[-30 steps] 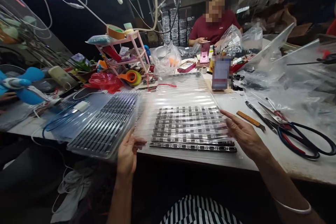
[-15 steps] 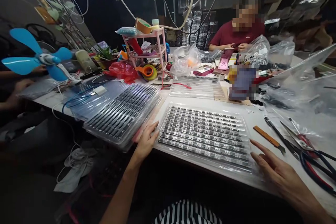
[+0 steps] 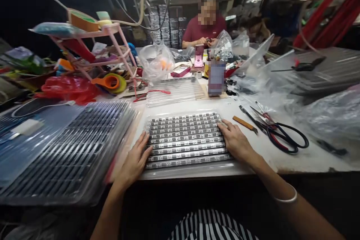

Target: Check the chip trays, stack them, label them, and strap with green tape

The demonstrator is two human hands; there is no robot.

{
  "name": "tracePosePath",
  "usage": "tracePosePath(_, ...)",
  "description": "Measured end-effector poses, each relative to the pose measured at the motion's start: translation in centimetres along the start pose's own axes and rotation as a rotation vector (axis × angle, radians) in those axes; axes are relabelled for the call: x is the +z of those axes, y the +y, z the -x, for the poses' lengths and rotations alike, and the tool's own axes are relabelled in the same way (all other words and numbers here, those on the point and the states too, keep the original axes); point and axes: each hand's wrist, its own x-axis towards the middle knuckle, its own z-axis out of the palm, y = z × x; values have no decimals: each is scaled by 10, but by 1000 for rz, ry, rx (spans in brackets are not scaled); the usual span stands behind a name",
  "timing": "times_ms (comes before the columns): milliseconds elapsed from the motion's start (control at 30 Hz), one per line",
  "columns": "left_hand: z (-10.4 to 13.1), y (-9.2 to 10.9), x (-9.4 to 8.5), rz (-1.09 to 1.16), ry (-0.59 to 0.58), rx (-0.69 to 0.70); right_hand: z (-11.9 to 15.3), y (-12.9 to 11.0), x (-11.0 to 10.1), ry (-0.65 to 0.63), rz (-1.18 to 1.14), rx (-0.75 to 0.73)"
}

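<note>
Clear plastic under both hands: left hand (image 3: pixel 135 161) open, resting on left edge, right hand (image 3: pixel 236 143) open, resting on right edge of clear rectangular tray with rows of black-and-silver strips (image 3: pixel 187 140). Tray lies flat near front of white worktop (image 3: pixel 236 107). Left, stacked clear trays of dark strips (image 3: pixel 70 146). Right, orange flat-handled cutter (image 3: pixel 244 122), dark-handled metal scissors (image 3: pixel 271 123). Behind, clear ribbed plastic sheet (image 3: pixel 174 92).

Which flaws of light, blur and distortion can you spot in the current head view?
Head view: blur smears the left tray stack; bright reflections stripe the strips; the background is dim; pixel blocks edge the upright phone.
</note>
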Motion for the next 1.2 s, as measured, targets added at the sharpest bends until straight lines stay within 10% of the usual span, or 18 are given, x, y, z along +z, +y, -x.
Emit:
tracePosePath(267, 0, -11, 17, -56, 59, -13, -11, -19, -13, -160, 390, -128)
tracePosePath(467, 13, 2, -2, 27, 19, -39, 0, 5, -13, -130, 189, -168)
tracePosePath(700, 84, -15, -25, -70, -180, 263, 78, 51, -40, -194, -183, -346)
tracePosePath(833, 93, -29, -12, -323, 24, 387, 111, 45, -37, -198, -156, -334)
tracePosePath(967, 85, -40, -5, -330, 171, 527, 116, 43, -18, 65, -152, -355)
tracePosePath(1100, 63, -29, -10, -100, 201, 416, 89, 58, -22, 148, -346, -474)
tracePosePath(1200, 21, -7, -14, 115, 430, 228, 42, 63, -37, 211, -518, -232)
